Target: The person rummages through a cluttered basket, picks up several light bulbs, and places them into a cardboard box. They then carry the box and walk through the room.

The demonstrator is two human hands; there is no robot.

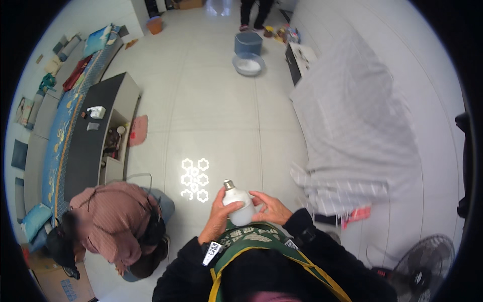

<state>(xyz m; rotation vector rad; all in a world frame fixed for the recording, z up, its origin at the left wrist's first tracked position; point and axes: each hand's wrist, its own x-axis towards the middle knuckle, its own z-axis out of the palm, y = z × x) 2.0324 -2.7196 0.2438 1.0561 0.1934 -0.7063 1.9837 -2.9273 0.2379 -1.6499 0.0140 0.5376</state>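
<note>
A white LED light bulb (241, 213) with a metal screw base is held upright at a slight tilt before my apron. My left hand (219, 215) grips it from the left, its thumb across the front of the white housing. At the bulb's right side is my right hand (273, 209), its thumb and forefinger spread. Those fingertips meet the bulb's edge; whether they grip it is unclear. Below the bulb is my green apron (245, 241) with yellow trim and white printing.
On the left, a person in a pink top (113, 219) bends over beside a dark-topped low table (90, 139). A grey cloth (358, 113) covers something along the right wall. A standing fan (419, 271) is at lower right. Ahead are a basin (249, 66), a blue-grey bin (248, 43) and another person's legs (256, 15).
</note>
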